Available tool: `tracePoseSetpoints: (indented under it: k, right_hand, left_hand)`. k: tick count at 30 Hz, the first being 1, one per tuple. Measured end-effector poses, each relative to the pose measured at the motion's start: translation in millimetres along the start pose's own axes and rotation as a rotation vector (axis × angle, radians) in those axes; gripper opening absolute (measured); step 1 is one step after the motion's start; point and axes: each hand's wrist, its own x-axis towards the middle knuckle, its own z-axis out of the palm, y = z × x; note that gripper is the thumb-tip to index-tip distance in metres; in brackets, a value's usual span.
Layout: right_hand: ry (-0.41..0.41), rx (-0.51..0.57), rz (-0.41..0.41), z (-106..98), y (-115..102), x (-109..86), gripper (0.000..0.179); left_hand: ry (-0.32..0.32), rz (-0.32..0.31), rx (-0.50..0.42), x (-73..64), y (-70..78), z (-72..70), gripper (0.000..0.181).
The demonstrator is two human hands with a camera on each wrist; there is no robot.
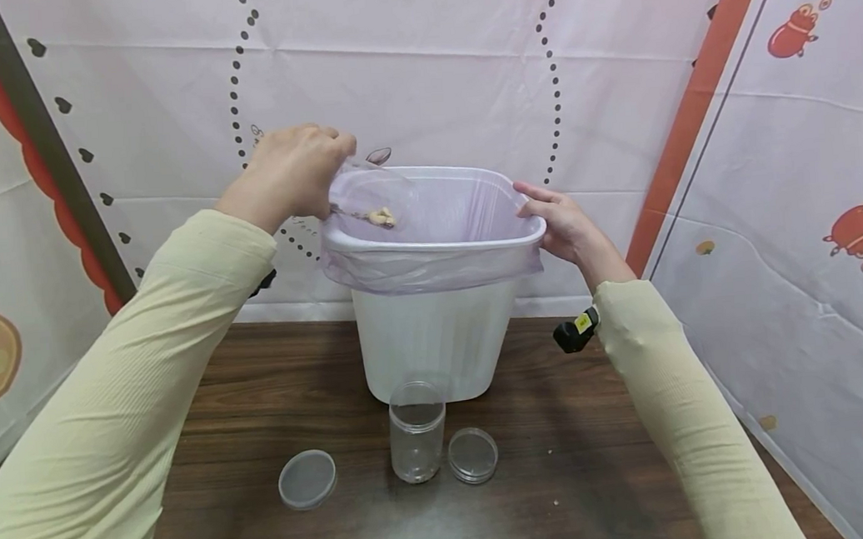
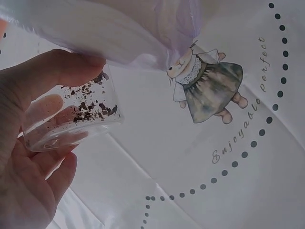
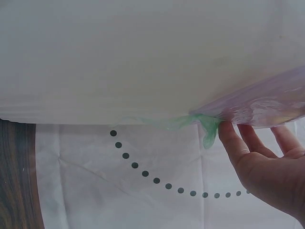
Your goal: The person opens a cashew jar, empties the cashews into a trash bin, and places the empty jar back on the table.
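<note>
My left hand (image 1: 293,172) grips a clear plastic jar (image 2: 93,107), tipped over the left rim of a white trash bin (image 1: 436,336). Dark crumbs (image 2: 93,110) cling inside the jar. A pale yellowish lump (image 1: 381,217) shows through its clear wall, near its mouth. A thin purple bin liner (image 1: 431,269) is folded over the bin's rim and hangs down outside. On the right side, my right hand (image 1: 559,223) holds the rim through the liner. Seen from the right wrist, its fingertips (image 3: 228,131) touch the liner beside a green tie end (image 3: 209,131).
In front of the bin a second clear jar (image 1: 417,437) stands upright on the dark wooden table (image 1: 246,416). One round lid (image 1: 307,479) lies to its left, another clear lid (image 1: 473,455) to its right. A printed cloth (image 1: 403,71) hangs behind the bin.
</note>
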Motion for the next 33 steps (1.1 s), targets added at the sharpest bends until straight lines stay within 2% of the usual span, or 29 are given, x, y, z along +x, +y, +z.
tracePoseSetpoints:
  k: [13,18,25,33]
  right_hand:
    - [-0.001,0.009,-0.006,1.4,-0.5,-1.3,0.064]
    - [-0.001,0.005,-0.007,1.9,-0.9,-1.5,0.065]
    - [0.009,-0.012,-0.001,2.3,-1.9,-1.5,0.064]
    - [0.010,0.002,0.006,1.6,-1.5,-1.7,0.064]
  left_hand:
    - [-0.005,0.018,0.060,1.1,4.4,-1.6,0.052]
    - [-0.029,0.024,0.069,2.6,6.1,-2.6,0.055]
    - [-0.015,0.052,0.103,4.5,8.4,-2.6,0.053]
    - [-0.044,0.070,0.122,6.8,14.0,-3.5,0.064]
